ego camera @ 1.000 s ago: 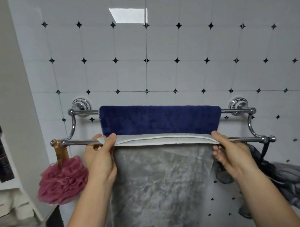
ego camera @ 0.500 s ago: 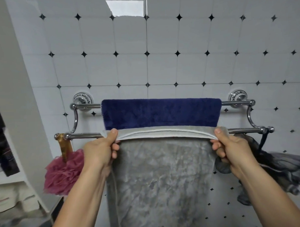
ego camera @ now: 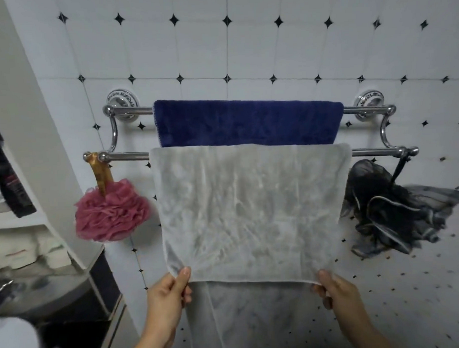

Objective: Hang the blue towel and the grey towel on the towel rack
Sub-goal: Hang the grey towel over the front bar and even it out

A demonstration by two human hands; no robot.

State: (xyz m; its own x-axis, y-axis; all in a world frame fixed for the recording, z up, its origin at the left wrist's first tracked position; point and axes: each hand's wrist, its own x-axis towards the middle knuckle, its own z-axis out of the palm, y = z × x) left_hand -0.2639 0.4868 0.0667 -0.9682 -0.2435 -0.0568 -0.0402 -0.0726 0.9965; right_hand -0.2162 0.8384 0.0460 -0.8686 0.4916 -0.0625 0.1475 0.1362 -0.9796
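Towel rack [ego camera: 251, 154], two chrome bars on tiled wall. Blue towel [ego camera: 247, 122] is hanging over the rear, upper bar, lying flat. Grey towel [ego camera: 250, 212] is draping over the front, lower bar, its front flap reaching well below the blue one; a rear layer is hanging lower behind it.

Left hand [ego camera: 169, 297] is pinching the flap's lower left corner, thumb in front; right hand [ego camera: 336, 293] is pinching the lower right corner likewise.

Judgement: cloth looks light, limp, creasing easily, likely to slide on smooth chrome. Corners are giving best control; even tension should be keeping the hem level.

Pink bath pouf [ego camera: 111, 210] is dangling at the left end, dark mesh bundle [ego camera: 396, 207] at the right.
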